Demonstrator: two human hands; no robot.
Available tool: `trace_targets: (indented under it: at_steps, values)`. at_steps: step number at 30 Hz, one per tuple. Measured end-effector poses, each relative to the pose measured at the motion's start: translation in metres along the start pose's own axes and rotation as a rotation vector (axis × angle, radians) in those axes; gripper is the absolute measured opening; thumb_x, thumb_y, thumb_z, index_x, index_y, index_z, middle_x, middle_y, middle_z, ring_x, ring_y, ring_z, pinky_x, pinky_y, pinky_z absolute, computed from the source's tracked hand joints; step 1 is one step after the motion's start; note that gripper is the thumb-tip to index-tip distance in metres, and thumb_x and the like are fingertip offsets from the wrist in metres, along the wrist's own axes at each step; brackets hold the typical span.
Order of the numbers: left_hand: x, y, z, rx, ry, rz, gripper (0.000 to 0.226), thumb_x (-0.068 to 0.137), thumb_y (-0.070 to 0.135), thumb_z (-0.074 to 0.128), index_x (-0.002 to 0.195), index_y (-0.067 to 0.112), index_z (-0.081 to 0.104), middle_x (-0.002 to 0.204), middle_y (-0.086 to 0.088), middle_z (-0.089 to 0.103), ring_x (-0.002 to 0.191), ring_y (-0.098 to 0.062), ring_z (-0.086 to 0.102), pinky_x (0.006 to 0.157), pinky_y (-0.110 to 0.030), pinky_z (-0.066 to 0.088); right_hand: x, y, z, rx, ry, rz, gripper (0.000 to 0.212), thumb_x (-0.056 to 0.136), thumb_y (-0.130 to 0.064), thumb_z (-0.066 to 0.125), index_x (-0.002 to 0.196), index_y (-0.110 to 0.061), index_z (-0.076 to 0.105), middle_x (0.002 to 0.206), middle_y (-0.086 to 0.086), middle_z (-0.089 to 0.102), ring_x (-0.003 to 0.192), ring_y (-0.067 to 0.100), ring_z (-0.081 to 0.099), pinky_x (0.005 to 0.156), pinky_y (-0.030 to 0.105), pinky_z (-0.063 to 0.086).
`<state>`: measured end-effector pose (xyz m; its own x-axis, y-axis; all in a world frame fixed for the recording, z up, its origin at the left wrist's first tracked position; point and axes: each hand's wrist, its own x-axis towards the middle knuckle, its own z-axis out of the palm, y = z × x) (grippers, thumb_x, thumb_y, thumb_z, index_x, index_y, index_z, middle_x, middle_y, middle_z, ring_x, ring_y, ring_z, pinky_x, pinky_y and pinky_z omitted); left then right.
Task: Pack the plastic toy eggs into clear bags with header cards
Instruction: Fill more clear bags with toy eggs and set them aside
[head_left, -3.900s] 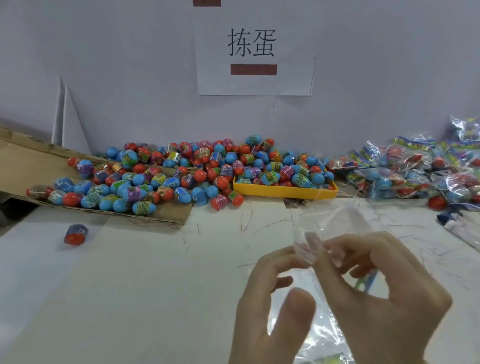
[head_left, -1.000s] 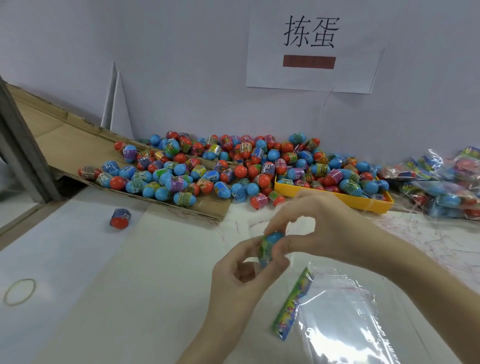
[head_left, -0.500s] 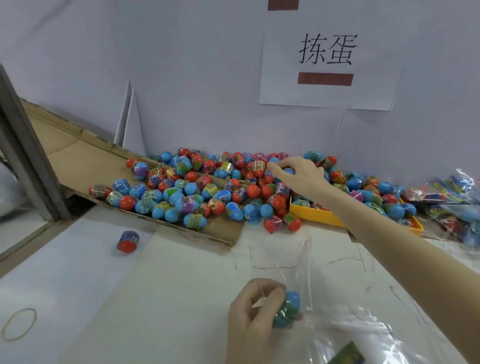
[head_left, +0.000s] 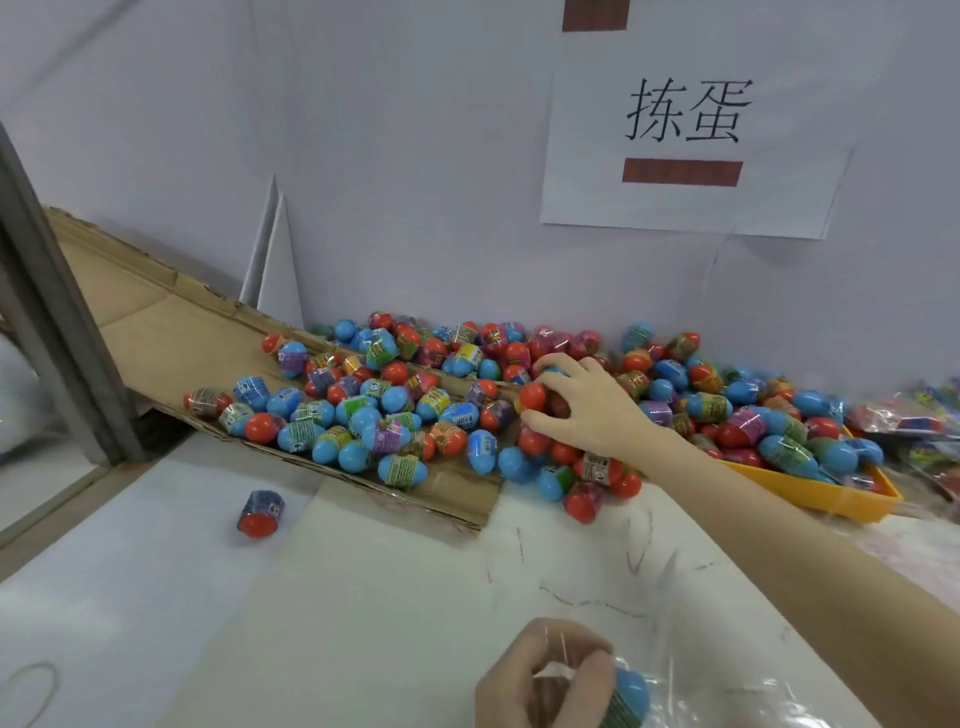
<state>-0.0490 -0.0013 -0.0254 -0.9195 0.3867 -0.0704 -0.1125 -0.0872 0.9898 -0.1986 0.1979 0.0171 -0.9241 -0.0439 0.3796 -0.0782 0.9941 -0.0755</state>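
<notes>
At the desk's left edge a rubber band (head_left: 32, 691) lies flat, and a lone egg (head_left: 260, 513) sits apart from the rest on the white top; neither matters to this step. A cardboard sheet (head_left: 171, 322) slopes down from the back left corner, feeding the pile of toy eggs (head_left: 395, 410) that spreads along the back edge into the yellow tray (head_left: 810, 491). At the near edge the left hand (head_left: 545, 675) curls its fingers round a blue egg (head_left: 629, 696) at the mouth of the clear bag (head_left: 753, 675); it should probably keep that mouth wide. The right hand (head_left: 587, 405) reaches into the pile, fingers bent and closing on an orange egg (head_left: 533, 397); best to lift one egg cleanly, without rolling its neighbours off the cardboard.
</notes>
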Motion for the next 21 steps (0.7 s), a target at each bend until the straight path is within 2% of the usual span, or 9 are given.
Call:
trace_targets:
  at_steps: [3, 5, 7, 9, 11, 13, 15, 17, 21]
  values:
    - [-0.001, 0.004, -0.004, -0.085, -0.020, 0.004, 0.008, 0.054, 0.021, 0.061, 0.054, 0.016, 0.067, 0.049, -0.010, 0.060, 0.046, -0.026, 0.060, 0.047, -0.021, 0.046, -0.032, -0.007, -0.010, -0.073, -0.101, -0.180, 0.040, 0.084, -0.048, 0.053, 0.106, -0.016, 0.062, 0.131, -0.006, 0.045, 0.099, 0.020, 0.045, 0.092, 0.037, 0.035]
    - [0.000, 0.006, -0.004, -0.147, -0.023, 0.009, 0.010, 0.056, 0.017, 0.062, 0.058, 0.009, 0.067, 0.053, -0.010, 0.062, 0.047, -0.034, 0.063, 0.043, -0.023, 0.048, -0.052, -0.009, -0.015, -0.091, -0.152, -0.199, 0.040, 0.083, -0.051, 0.051, 0.110, -0.022, 0.059, 0.139, -0.010, 0.040, 0.113, 0.018, 0.043, 0.101, 0.040, 0.026]
    - [0.002, 0.007, -0.005, -0.167, -0.034, 0.027, 0.010, 0.058, 0.014, 0.064, 0.062, 0.006, 0.066, 0.058, -0.011, 0.064, 0.047, -0.033, 0.064, 0.041, -0.023, 0.047, -0.070, -0.008, -0.025, -0.045, -0.165, -0.134, 0.039, 0.083, -0.052, 0.052, 0.113, -0.028, 0.060, 0.146, -0.015, 0.030, 0.135, 0.016, 0.024, 0.106, 0.046, 0.007]
    - [0.003, 0.007, -0.006, -0.181, -0.031, 0.043, 0.007, 0.067, 0.007, 0.071, 0.062, 0.007, 0.066, 0.064, -0.016, 0.063, 0.050, -0.033, 0.065, 0.042, -0.021, 0.046, -0.086, -0.006, -0.036, 0.017, -0.071, -0.070, 0.034, 0.081, -0.049, 0.058, 0.111, -0.034, 0.063, 0.148, -0.019, 0.024, 0.141, 0.012, 0.003, 0.106, 0.042, -0.007]
    - [0.005, 0.001, -0.007, -0.178, -0.024, 0.058, 0.019, 0.078, 0.003, 0.069, 0.061, 0.011, 0.068, 0.067, -0.017, 0.065, 0.059, -0.035, 0.065, 0.045, -0.022, 0.048, -0.103, -0.007, -0.051, 0.152, 0.053, 0.019, 0.029, 0.078, -0.044, 0.065, 0.107, -0.040, 0.064, 0.144, -0.025, 0.023, 0.140, 0.006, -0.001, 0.104, 0.033, -0.010]
    - [0.004, -0.001, -0.006, -0.189, -0.019, 0.052, 0.020, 0.078, 0.004, 0.068, 0.063, 0.017, 0.070, 0.067, -0.010, 0.067, 0.069, -0.036, 0.064, 0.049, -0.021, 0.049, -0.116, -0.011, -0.064, 0.368, 0.074, 0.118, 0.033, 0.077, -0.031, 0.070, 0.108, -0.041, 0.062, 0.138, -0.027, 0.027, 0.137, 0.004, 0.008, 0.105, 0.036, -0.004]
    - [0.004, -0.001, -0.005, -0.225, -0.021, 0.041, 0.014, 0.071, 0.009, 0.067, 0.065, 0.021, 0.072, 0.070, -0.006, 0.069, 0.075, -0.035, 0.064, 0.054, -0.024, 0.052, -0.128, -0.019, -0.076, 0.631, 0.064, 0.213, 0.043, 0.076, -0.009, 0.070, 0.108, -0.037, 0.062, 0.130, -0.023, 0.043, 0.128, 0.002, 0.033, 0.109, 0.039, 0.023]
    - [0.002, 0.002, -0.006, -0.245, -0.027, 0.019, 0.010, 0.061, 0.023, 0.068, 0.069, 0.025, 0.073, 0.074, -0.003, 0.071, 0.077, -0.031, 0.067, 0.057, -0.026, 0.053, -0.139, -0.027, -0.085, 0.808, 0.080, 0.295, 0.050, 0.072, 0.006, 0.065, 0.102, -0.035, 0.064, 0.111, -0.013, 0.061, 0.103, 0.001, 0.057, 0.093, 0.031, 0.048]
    - [0.000, 0.005, -0.006, -0.240, -0.030, 0.017, 0.020, 0.054, 0.034, 0.069, 0.074, 0.033, 0.074, 0.079, 0.002, 0.074, 0.073, -0.012, 0.070, 0.056, -0.015, 0.052, -0.166, -0.045, -0.098, 1.036, 0.067, 0.408, 0.044, 0.070, 0.002, 0.071, 0.097, -0.032, 0.063, 0.095, 0.003, 0.070, 0.085, 0.019, 0.068, 0.077, 0.028, 0.056]
